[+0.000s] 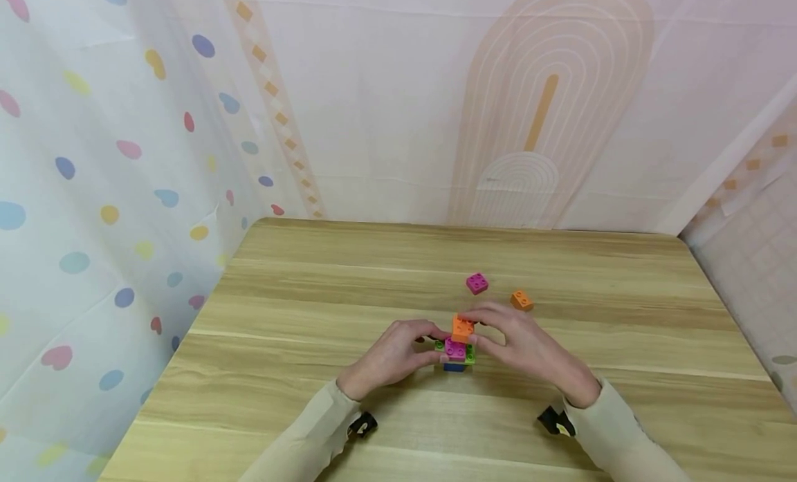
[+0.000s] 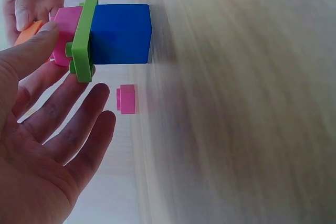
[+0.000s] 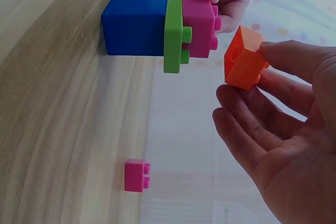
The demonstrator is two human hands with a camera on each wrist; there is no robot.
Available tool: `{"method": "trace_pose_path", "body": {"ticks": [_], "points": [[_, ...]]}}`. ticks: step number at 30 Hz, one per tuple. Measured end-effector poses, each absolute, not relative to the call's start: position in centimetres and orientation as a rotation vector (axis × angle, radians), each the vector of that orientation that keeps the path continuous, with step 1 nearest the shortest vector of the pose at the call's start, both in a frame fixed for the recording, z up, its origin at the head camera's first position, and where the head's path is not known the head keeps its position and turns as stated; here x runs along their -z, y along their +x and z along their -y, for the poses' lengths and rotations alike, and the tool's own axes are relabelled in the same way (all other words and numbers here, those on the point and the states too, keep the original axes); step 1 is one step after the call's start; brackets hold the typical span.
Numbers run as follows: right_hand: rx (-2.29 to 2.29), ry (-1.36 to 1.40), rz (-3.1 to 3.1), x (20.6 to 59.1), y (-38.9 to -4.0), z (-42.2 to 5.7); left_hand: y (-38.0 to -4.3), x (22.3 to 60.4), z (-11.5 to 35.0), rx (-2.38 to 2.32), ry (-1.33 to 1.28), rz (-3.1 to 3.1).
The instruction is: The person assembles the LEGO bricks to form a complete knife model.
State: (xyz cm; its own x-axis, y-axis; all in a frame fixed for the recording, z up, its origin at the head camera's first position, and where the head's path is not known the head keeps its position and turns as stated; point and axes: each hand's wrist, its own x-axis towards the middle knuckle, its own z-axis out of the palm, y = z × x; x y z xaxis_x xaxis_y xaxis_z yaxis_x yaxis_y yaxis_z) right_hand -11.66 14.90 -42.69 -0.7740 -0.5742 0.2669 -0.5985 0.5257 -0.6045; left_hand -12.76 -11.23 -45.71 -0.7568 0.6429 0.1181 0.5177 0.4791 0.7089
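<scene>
A small stack stands on the table: a blue block (image 2: 121, 34) at the bottom, a thin green plate (image 3: 172, 31) over it, then a pink brick (image 3: 198, 27) whose studs face up. My left hand (image 1: 395, 352) pinches the sides of that pink brick between thumb and fingers. In my right hand (image 1: 526, 344) is an orange brick (image 3: 245, 59), gripped by thumb and fingertips. It is tilted above the pink brick, with a gap between them in the right wrist view and its hollow underside partly showing.
Behind the stack, a magenta brick (image 1: 477, 283) and a second orange brick (image 1: 521, 301) lie on the wooden table (image 1: 324, 274). A patterned curtain (image 1: 386, 108) hangs along the table's back and left edges.
</scene>
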Motion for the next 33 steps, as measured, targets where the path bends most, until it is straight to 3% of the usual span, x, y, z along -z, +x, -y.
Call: {"method": "trace_pose_path", "body": {"ticks": [33], "points": [[-1.03, 1.221, 2.646, 43.56, -11.15, -14.44, -12.76, 45.54, 10.9, -1.079, 1.048, -2.605]]}}
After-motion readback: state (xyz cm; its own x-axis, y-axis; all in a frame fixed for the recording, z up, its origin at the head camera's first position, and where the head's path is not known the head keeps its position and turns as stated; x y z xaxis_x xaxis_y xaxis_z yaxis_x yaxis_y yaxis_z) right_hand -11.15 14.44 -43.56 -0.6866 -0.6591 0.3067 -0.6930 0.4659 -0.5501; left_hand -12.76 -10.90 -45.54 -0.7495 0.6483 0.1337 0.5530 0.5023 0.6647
